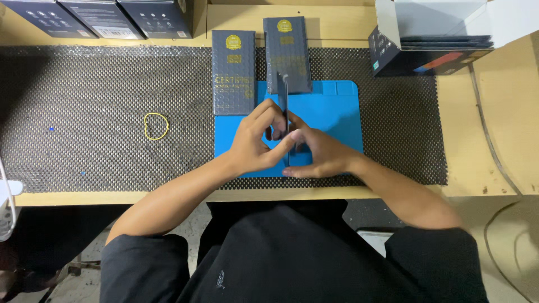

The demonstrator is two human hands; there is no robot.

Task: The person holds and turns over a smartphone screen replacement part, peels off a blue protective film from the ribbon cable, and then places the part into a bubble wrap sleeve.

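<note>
The head camera looks straight down on a worktop (pixel 505 112) covered by a dark studded mat (pixel 112 84), with a blue mat (pixel 337 112) lying on top of it in the middle. Both hands meet over the blue mat, and between them stands a thin dark phone (pixel 283 101), held on its edge so that only its narrow side shows.

The phone's long axis runs away from the person, from the hands toward the far edge of the worktop. Its near end is buried in the grip; its far end sticks out beyond the fingers and overlaps the lower part of the right-hand one of two flat dark packets (pixel 287 50). The left packet (pixel 233 73) lies just beside it, on the left of the phone's line.

The left hand (pixel 255 146) comes at the phone from the left, its fingers curled and pressed against the phone's near part. The right hand (pixel 320 154) comes from the right, its fingers closed against the other face, so the phone is pinched between the two hands. Both hands are equally near; neither lies free.

Well to the left, a yellow rubber band (pixel 155 125) lies on the dark mat. An open box (pixel 432 39) sits at the far right corner, and several dark boxes (pixel 101 17) line the far left edge.
</note>
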